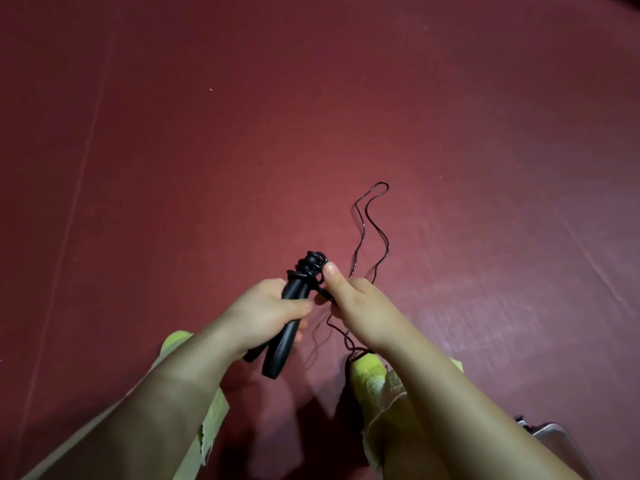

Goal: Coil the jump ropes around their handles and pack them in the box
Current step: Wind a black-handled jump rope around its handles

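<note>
My left hand (268, 311) grips two black jump-rope handles (282, 344) held side by side, their butt ends pointing down toward me. Several turns of thin black rope (310, 263) are wound around the handles' upper ends. My right hand (353, 299) pinches the rope right beside those coils, thumb up against them. The loose rest of the rope (369, 216) runs away over the red floor in a long narrow loop, and another strand hangs down between my feet. No box is in view.
Red floor mat (311, 116) fills the view, with a seam line on the left. My yellow-green shoes (369, 367) and trouser legs stand below the hands. A grey metal object (550, 431) shows at the lower right edge.
</note>
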Demonstrator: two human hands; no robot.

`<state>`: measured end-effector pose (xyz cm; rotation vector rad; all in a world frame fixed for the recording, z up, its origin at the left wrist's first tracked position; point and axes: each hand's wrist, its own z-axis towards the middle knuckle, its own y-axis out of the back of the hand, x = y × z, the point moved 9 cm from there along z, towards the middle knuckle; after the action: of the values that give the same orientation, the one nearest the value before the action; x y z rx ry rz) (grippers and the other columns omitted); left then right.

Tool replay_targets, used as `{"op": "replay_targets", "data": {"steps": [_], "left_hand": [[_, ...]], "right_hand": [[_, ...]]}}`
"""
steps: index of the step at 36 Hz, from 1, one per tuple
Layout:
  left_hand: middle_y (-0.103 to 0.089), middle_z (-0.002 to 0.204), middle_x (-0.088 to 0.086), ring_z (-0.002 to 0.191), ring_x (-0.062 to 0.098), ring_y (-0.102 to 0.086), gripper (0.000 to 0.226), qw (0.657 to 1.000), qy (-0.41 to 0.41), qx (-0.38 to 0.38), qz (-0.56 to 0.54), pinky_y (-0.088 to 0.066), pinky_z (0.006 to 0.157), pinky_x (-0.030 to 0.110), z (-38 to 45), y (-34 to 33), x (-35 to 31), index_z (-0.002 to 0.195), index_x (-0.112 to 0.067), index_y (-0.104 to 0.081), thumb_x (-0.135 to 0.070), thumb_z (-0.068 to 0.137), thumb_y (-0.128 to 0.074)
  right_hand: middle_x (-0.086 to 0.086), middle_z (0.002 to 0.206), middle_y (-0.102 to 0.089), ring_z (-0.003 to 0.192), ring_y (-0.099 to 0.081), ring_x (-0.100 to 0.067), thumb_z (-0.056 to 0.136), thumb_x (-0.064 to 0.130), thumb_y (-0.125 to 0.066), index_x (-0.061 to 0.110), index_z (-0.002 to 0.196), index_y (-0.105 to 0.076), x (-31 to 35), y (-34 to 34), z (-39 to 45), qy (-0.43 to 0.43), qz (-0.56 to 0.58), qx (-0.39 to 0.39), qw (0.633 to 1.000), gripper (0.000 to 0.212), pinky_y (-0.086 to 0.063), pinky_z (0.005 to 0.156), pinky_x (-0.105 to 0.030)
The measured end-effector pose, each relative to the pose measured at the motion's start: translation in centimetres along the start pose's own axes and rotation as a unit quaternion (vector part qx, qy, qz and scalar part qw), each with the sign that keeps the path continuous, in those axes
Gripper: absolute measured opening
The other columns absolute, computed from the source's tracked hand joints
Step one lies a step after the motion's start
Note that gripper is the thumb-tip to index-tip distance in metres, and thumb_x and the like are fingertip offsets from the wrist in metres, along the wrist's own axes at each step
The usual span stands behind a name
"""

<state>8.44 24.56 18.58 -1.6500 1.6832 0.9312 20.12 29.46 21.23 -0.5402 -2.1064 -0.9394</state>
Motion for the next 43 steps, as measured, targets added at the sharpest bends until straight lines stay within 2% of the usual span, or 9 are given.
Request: {"op": "replay_targets", "data": {"steps": [7,14,19,22,25,29,33,37,43], "left_hand": [[-0.060,0.091,0.000,0.087,0.025,-0.060,0.014,0.921,-0.041,-0.061,0.382,-0.048,0.075,0.038,0.3,-0.2,0.6,0.101,-0.024,-0.051,-0.032,0.089,-0.051],[-0.061,0.107,0.009,0.103,0.032,-0.057,0.025,0.878,-0.053,-0.094,0.466,-0.039,0.073,0.034,-0.5,-0.1,-0.6,0.112,-0.015,-0.044,-0.031,0.095,-0.049],[-0.055,0.089,-0.001,0.083,0.021,-0.057,0.036,0.938,-0.011,-0.018,0.346,-0.044,0.072,0.036,-1.2,0.1,-0.3,0.103,-0.018,-0.043,-0.041,0.080,-0.059],[-0.059,0.081,0.001,0.071,0.016,-0.058,0.053,0.998,0.005,0.054,0.042,-0.048,0.067,0.032,-2.3,0.0,-1.0,0.112,-0.016,-0.048,-0.039,0.069,-0.070],[-0.064,0.071,0.005,0.063,0.021,-0.064,0.053,0.968,0.044,0.165,-0.182,-0.050,0.056,0.029,-3.8,-0.8,-1.0,0.108,-0.008,-0.056,-0.029,0.064,-0.075],[-0.066,0.070,0.011,0.056,0.023,-0.066,0.051,0.915,0.041,0.314,-0.251,-0.053,0.050,0.027,-5.9,-3.4,-1.4,0.084,-0.015,-0.074,-0.043,0.045,-0.090],[-0.057,0.056,0.007,0.037,0.015,-0.052,0.048,0.934,0.037,0.238,-0.264,-0.041,0.037,0.019,-5.0,-1.9,-1.6,0.067,-0.014,-0.066,-0.039,0.036,-0.092],[-0.053,0.051,0.009,0.034,0.014,-0.047,0.022,0.970,0.015,0.127,-0.205,-0.035,0.034,0.016,-4.5,0.4,-2.3,0.075,-0.007,-0.051,-0.021,0.065,-0.066],[-0.059,0.057,0.005,0.044,0.013,-0.055,0.011,0.998,-0.049,0.020,-0.018,-0.044,0.045,0.022,-3.5,2.1,-2.1,0.080,-0.012,-0.057,-0.010,0.084,-0.067]], "right_hand": [[0.005,0.061,-0.052,0.061,-0.049,-0.014,0.093,0.068,-0.026,0.009,0.078,-0.070,-1.5,-1.3,0.0,-0.084,-0.021,-0.018,0.996,0.075,-0.036,0.063,-0.031],[0.007,0.053,-0.046,0.053,-0.044,-0.012,0.091,0.065,-0.038,0.016,0.067,-0.060,-0.8,-2.0,-0.1,-0.081,-0.011,-0.021,0.996,0.059,-0.029,0.054,-0.029],[0.012,0.038,-0.043,0.043,-0.040,-0.004,0.094,0.056,-0.044,0.020,0.059,-0.054,0.3,-1.4,0.2,-0.043,0.037,-0.042,0.998,0.051,-0.027,0.053,-0.027],[0.014,0.041,-0.036,0.042,-0.030,-0.003,0.086,0.058,-0.042,0.019,0.062,-0.047,1.7,-1.4,0.5,0.017,0.117,-0.037,0.992,0.046,-0.024,0.053,-0.028],[0.014,0.046,-0.038,0.045,-0.032,-0.003,0.078,0.050,-0.042,0.023,0.055,-0.053,2.7,-0.7,0.6,0.039,0.214,-0.053,0.975,0.037,-0.025,0.051,-0.026],[0.006,0.052,-0.035,0.046,-0.030,-0.008,0.071,0.051,-0.048,0.026,0.053,-0.053,3.3,-0.5,0.5,0.049,0.293,-0.061,0.953,0.031,-0.020,0.048,-0.028],[0.007,0.049,-0.036,0.045,-0.028,-0.009,0.087,0.054,-0.047,0.020,0.063,-0.042,3.8,-0.7,0.7,0.039,0.278,-0.039,0.959,0.041,-0.019,0.047,-0.028],[0.010,0.046,-0.041,0.043,-0.032,-0.009,0.095,0.055,-0.032,0.013,0.065,-0.043,3.9,-1.6,1.0,0.029,0.234,0.008,0.972,0.052,-0.024,0.046,-0.025],[0.006,0.048,-0.042,0.043,-0.034,-0.011,0.083,0.066,-0.037,0.015,0.062,-0.044,2.2,-3.8,1.2,-0.027,0.248,0.083,0.965,0.055,-0.030,0.045,-0.024]]}}
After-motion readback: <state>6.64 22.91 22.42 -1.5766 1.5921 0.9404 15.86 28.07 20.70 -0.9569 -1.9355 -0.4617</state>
